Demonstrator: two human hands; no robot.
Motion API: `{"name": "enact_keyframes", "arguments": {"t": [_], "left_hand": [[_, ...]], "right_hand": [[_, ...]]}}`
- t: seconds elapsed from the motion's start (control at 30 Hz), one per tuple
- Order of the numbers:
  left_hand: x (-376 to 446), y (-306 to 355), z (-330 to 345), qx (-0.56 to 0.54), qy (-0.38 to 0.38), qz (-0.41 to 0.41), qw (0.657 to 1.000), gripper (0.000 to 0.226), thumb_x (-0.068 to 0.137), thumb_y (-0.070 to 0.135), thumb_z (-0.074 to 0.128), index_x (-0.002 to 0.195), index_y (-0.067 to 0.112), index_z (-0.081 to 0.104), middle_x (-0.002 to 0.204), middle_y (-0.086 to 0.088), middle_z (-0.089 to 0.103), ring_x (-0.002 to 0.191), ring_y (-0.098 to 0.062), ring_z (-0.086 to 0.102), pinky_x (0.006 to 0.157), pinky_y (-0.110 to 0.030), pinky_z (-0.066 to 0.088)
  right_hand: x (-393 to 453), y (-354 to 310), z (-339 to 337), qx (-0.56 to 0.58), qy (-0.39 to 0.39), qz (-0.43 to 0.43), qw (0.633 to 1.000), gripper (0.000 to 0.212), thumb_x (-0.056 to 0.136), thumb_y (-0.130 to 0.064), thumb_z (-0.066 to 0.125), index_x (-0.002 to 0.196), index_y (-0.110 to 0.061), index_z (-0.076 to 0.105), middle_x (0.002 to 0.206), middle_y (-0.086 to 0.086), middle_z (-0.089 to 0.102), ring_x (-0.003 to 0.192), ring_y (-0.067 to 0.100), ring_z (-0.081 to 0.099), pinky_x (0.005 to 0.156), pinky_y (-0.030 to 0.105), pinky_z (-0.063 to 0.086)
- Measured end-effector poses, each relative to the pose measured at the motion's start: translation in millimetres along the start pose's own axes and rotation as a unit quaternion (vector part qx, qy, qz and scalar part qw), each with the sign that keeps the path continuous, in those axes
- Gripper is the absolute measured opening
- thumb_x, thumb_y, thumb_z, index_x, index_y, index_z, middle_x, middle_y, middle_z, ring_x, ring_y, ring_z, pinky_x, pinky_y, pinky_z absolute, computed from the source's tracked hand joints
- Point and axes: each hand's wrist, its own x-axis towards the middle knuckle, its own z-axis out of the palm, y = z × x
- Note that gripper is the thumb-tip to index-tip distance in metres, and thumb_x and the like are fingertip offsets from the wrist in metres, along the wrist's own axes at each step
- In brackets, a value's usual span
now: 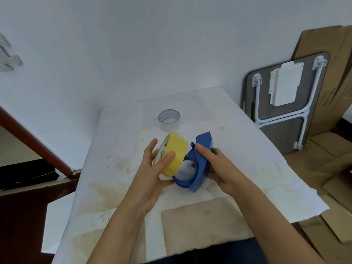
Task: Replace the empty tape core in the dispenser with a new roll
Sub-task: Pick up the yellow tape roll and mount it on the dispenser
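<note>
My left hand (152, 172) grips a new yellow tape roll (176, 153), tilted on edge, its right side touching the blue plastic dispenser (198, 168). My right hand (219, 164) holds that dispenser from the right, with the index finger lying along its upper rim. The dispenser's round hub faces the roll and looks bare. Both items hover just above the white cloth. The empty clear tape core (169, 120) stands upright on the table (238, 134) behind them, apart from both hands.
A stained white cloth covers the table, with a beige patch (200, 221) near the front edge. A folded table (285, 100) and flattened cardboard (331, 149) lean at the right. A dark red wooden frame (38, 141) runs along the left.
</note>
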Motion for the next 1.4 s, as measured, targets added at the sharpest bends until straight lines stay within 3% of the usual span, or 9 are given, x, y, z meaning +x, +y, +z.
{"name": "enact_keyframes", "arguments": {"t": [0.2,0.33,0.53,0.67,0.87,0.93,1.03,1.23,1.4], "left_hand": [[2,-10,1,0.068,0.029,0.038,0.997,0.095,0.064,0.034,0.090,0.142,0.047,0.038,0.139,0.006,0.048,0.122,-0.017,0.058,0.091,-0.044,0.058],[6,-14,-1,0.110,0.138,0.111,0.978,0.082,0.061,0.052,0.083,0.132,0.057,0.043,0.143,0.007,0.041,0.127,-0.015,0.052,0.097,-0.046,0.055],[25,-14,-15,0.321,0.215,0.133,0.913,0.088,0.073,0.045,0.082,0.145,0.043,0.032,0.146,0.006,0.030,0.125,-0.013,0.046,0.104,-0.033,0.041],[34,-31,-28,0.465,0.206,0.108,0.854,0.093,0.071,0.050,0.080,0.147,0.042,0.026,0.150,-0.001,0.025,0.132,-0.023,0.044,0.112,-0.047,0.036],[25,-29,-21,0.566,0.219,0.151,0.780,0.080,0.081,0.050,0.071,0.149,0.030,0.035,0.160,-0.007,0.018,0.149,-0.028,0.017,0.119,-0.049,0.019],[17,-21,-8,0.517,0.177,0.233,0.804,0.059,0.088,0.034,0.069,0.142,0.024,0.048,0.156,-0.001,0.027,0.142,-0.019,0.032,0.113,-0.038,0.034],[9,-13,12,0.499,0.077,0.167,0.847,0.041,0.092,0.028,0.064,0.133,0.025,0.057,0.137,0.009,0.053,0.111,-0.007,0.060,0.084,-0.014,0.048],[11,-5,18,0.563,0.088,0.142,0.809,0.035,0.091,0.012,0.056,0.122,0.025,0.065,0.101,0.006,0.071,0.090,-0.013,0.066,0.077,-0.031,0.055],[14,0,19,0.567,0.080,0.159,0.804,0.035,0.091,0.011,0.057,0.122,0.025,0.066,0.098,0.005,0.071,0.090,-0.014,0.064,0.074,-0.025,0.050]], "right_hand": [[0,-11,1,0.019,0.016,-0.031,0.999,0.070,0.078,-0.043,0.077,0.133,-0.013,0.046,0.119,0.010,0.069,0.105,0.029,0.069,0.088,0.040,0.058],[-3,-15,-4,0.057,0.012,-0.022,0.998,0.055,0.084,-0.043,0.071,0.125,-0.007,0.059,0.115,0.016,0.072,0.100,0.034,0.071,0.080,0.038,0.061],[-2,-12,-8,0.066,0.025,-0.020,0.997,0.050,0.085,-0.044,0.068,0.119,-0.008,0.064,0.112,0.014,0.073,0.091,0.029,0.073,0.076,0.036,0.060],[-2,-13,-10,0.047,0.044,-0.043,0.997,0.043,0.086,-0.042,0.069,0.115,-0.012,0.062,0.099,0.008,0.074,0.088,0.026,0.071,0.067,0.029,0.059],[0,-9,-9,0.019,0.061,-0.034,0.997,0.062,0.078,-0.048,0.074,0.126,-0.013,0.052,0.113,0.010,0.070,0.104,0.029,0.070,0.088,0.040,0.058],[0,-9,-8,0.012,0.055,-0.037,0.998,0.065,0.077,-0.048,0.075,0.127,-0.014,0.052,0.111,0.009,0.071,0.102,0.029,0.070,0.088,0.040,0.058],[-2,-12,-5,0.014,0.035,-0.048,0.998,0.060,0.079,-0.046,0.074,0.125,-0.013,0.053,0.106,0.009,0.073,0.093,0.026,0.073,0.072,0.032,0.060],[-6,-15,-13,-0.054,0.004,-0.050,0.997,0.057,0.081,-0.046,0.072,0.126,-0.015,0.054,0.110,0.008,0.071,0.094,0.025,0.072,0.081,0.038,0.060],[-7,-21,-24,-0.059,-0.023,-0.027,0.998,0.052,0.082,-0.046,0.072,0.123,-0.018,0.056,0.108,0.008,0.073,0.100,0.031,0.072,0.093,0.047,0.056]]}}
